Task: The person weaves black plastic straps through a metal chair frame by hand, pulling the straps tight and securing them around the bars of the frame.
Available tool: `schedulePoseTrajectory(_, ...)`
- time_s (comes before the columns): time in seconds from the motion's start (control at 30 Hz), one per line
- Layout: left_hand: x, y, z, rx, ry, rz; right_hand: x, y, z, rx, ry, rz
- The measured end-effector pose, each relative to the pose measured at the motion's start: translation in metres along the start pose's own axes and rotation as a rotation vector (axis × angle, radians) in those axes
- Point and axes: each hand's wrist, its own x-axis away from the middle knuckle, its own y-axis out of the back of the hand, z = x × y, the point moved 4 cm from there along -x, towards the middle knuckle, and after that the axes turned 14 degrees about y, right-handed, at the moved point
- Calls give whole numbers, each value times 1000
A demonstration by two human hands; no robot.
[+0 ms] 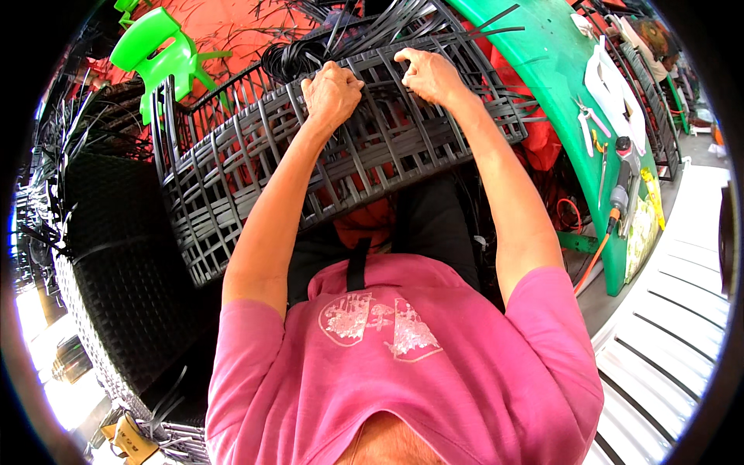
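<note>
A black, loosely woven plastic-rattan frame (252, 138) lies across my lap, tilted, with gaps between its flat strips. My left hand (333, 94) is closed at its far upper edge, knuckles up. What its fingers grip is hidden beneath them. A little to the right, my right hand (431, 75) bends over the same edge with its fingers curled and the index finger pointing left. Whether a strip lies in those fingers does not show. Just beyond the left hand sits a coil of black rattan strips (288, 60), and loose strip ends stick out past the right hand.
On my right stands a green table (535, 48) with pink-handled cutters (587, 118) and a power tool (622, 184) on an orange hose. A dark wicker piece (132, 263) is close on my left, a green plastic chair (159, 48) beyond. White slats (682, 310) lie lower right.
</note>
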Motion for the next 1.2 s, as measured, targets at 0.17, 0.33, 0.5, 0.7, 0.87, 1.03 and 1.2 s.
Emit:
schedulePoseTrajectory(0.17, 6, -4, -4, -37, -97, -199, -17, 6, -9, -224, 38, 285)
schedulePoseTrajectory(0.33, 5, -11, 4, -50, -155, -313, 22, 44, -32, -777, -294, -430)
schedulePoseTrajectory(0.5, 24, 2, -15, -96, -224, -487, 107, 87, -98, -365, -671, -703)
schedulePoseTrajectory(0.7, 25, -14, -36, 12, -329, -295, 118, 86, -132, 38, -659, -235)
schedulePoseTrajectory(0.87, 17, -22, -30, 33, -265, -264, 95, 88, -138, -160, -693, -155)
schedulePoseTrajectory(1.03, 9, -21, -25, 98, -162, -195, 72, 86, -147, -397, -770, -96)
schedulePoseTrajectory(1.2, -7, -25, -21, 106, -12, 1, 64, 81, -156, -769, -754, -223)
